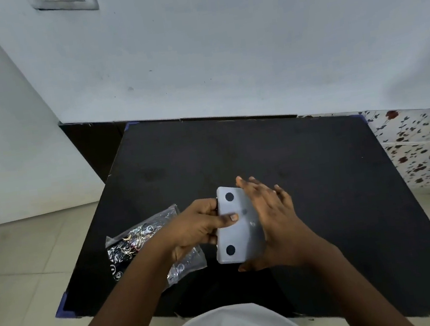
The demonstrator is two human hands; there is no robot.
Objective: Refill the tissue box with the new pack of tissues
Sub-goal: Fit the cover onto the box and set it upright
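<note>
A pale grey tissue box [235,231] is held above the black table [319,176], its underside with two dark round pads turned up toward me. My left hand [203,226] grips its left edge, thumb pressed across the grey face. My right hand [270,218] lies flat along the box's right side with fingers spread, palm against it. The new pack of tissues [137,244], in shiny clear wrap with black and gold print, lies on the table to the left, partly hidden under my left forearm.
The table stands against a white wall [221,52]. A floral-patterned surface [425,146] lies to the right of it, and pale floor tiles [25,269] to the left. Blue tape marks the table corners.
</note>
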